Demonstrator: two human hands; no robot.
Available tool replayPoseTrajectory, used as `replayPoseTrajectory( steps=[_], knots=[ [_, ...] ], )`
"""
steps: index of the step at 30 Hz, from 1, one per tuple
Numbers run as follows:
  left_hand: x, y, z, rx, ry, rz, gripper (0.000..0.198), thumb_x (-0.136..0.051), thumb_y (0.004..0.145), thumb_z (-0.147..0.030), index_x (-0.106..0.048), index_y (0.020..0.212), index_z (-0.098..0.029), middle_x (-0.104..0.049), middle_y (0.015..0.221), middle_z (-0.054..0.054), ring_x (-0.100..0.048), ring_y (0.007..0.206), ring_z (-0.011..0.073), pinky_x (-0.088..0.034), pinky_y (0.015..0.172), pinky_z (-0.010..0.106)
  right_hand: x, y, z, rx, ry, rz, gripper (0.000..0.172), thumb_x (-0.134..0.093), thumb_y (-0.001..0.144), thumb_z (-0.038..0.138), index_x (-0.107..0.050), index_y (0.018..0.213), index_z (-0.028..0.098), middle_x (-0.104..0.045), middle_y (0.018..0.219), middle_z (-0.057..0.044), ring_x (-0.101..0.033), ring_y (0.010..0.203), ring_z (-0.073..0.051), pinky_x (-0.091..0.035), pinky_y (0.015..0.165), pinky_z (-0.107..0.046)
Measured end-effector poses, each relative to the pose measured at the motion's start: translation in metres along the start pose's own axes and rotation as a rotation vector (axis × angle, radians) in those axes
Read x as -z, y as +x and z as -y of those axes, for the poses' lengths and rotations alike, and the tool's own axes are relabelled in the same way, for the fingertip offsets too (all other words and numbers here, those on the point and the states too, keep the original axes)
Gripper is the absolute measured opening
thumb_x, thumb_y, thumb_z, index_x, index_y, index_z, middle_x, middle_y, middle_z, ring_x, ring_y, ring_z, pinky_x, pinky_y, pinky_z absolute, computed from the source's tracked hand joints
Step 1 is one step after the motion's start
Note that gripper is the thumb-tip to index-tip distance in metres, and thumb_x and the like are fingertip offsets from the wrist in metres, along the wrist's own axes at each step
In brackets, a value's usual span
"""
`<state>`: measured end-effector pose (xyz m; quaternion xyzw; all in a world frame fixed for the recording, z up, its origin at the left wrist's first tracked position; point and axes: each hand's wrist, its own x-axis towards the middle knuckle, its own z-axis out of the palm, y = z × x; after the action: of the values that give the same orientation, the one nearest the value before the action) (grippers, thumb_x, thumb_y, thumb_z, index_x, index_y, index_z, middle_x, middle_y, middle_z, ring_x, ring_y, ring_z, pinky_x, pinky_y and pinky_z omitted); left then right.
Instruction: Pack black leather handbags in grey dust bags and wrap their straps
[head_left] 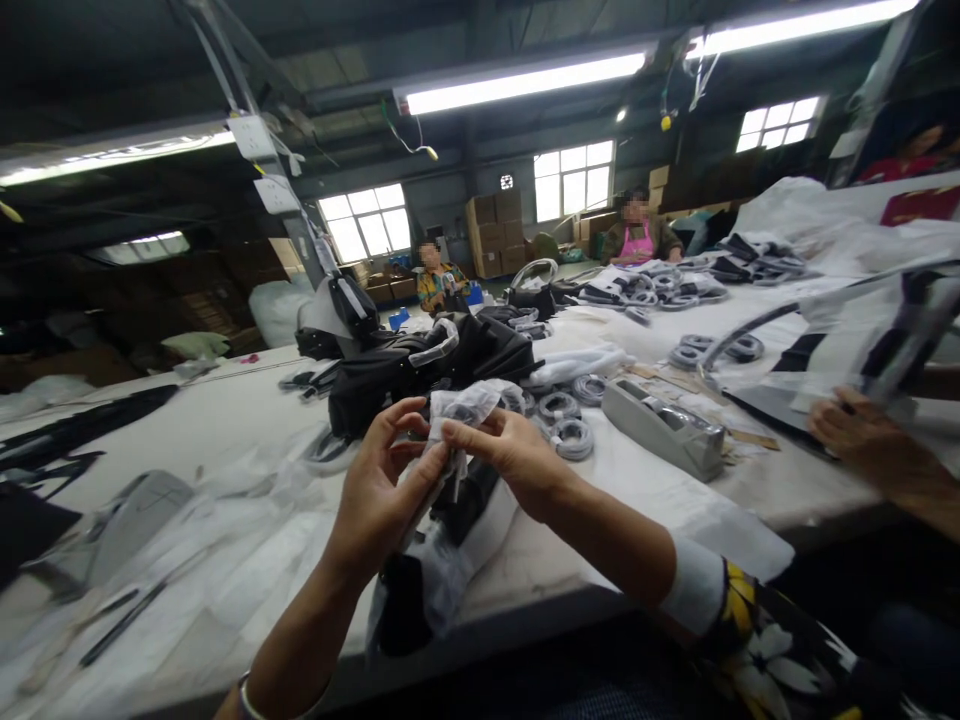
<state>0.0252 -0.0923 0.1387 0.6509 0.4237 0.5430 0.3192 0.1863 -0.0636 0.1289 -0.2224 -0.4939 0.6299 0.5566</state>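
Observation:
My left hand and my right hand meet over the table, thumbs and fingers closed on a crumpled, translucent white wrapping. A curved strip, perhaps a bag handle, seems to lie inside it; I cannot make it out fully. Below my hands, a black piece partly covered with the same film hangs over the table's front edge. Just beyond the hands lies a pile of black bags. Grey coiled straps lie to the right of my right hand.
A grey tape dispenser stands on the white table. At right, a co-worker's hand holds a film-covered bag. Scissors or a similar tool lie at left on loose film. Two people sit across the table.

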Motion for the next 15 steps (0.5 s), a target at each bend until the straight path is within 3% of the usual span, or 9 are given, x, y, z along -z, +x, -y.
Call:
replayPoseTrajectory(
  steps=[3,5,10,15],
  knots=[
    [0.012,-0.012,0.010,-0.034,0.011,-0.030,0.056,-0.066,0.088,-0.043,-0.048,0.138,-0.026,-0.059,0.133,0.009,-0.059,0.122,0.0244,-0.052,0.098,0.035,0.006,0.005,-0.003,0.035,-0.017,-0.052,0.044,-0.084,0.071,0.040,-0.072,0.107,0.018,-0.074,0.112,-0.007,-0.067,0.110,-0.023,-0.051,0.098,-0.034],
    [0.018,-0.026,0.022,-0.023,0.087,-0.068,0.051,-0.060,0.092,-0.044,-0.050,0.138,-0.025,-0.057,0.139,0.009,-0.050,0.133,0.0259,-0.043,0.109,0.039,0.010,0.009,-0.001,0.045,-0.043,-0.073,0.046,-0.085,0.070,0.040,-0.072,0.107,0.017,-0.074,0.113,-0.007,-0.068,0.109,-0.023,-0.052,0.096,-0.033],
    [0.005,-0.070,0.062,0.101,0.132,-0.061,0.043,-0.048,0.098,-0.048,-0.060,0.131,-0.023,-0.061,0.138,0.007,-0.051,0.133,0.0251,-0.040,0.113,0.041,0.017,0.032,0.010,0.114,-0.124,-0.126,0.044,-0.086,0.067,0.041,-0.074,0.102,0.018,-0.075,0.109,-0.006,-0.069,0.104,-0.022,-0.054,0.094,-0.032],
    [-0.017,-0.092,0.096,0.173,-0.004,-0.037,0.041,-0.045,0.100,-0.047,-0.067,0.121,-0.020,-0.069,0.126,0.008,-0.062,0.121,0.0241,-0.049,0.105,0.039,0.029,0.038,-0.002,0.090,-0.236,-0.160,0.041,-0.083,0.072,0.047,-0.075,0.100,0.019,-0.075,0.106,-0.007,-0.070,0.103,-0.023,-0.054,0.094,-0.033]
  ],
)
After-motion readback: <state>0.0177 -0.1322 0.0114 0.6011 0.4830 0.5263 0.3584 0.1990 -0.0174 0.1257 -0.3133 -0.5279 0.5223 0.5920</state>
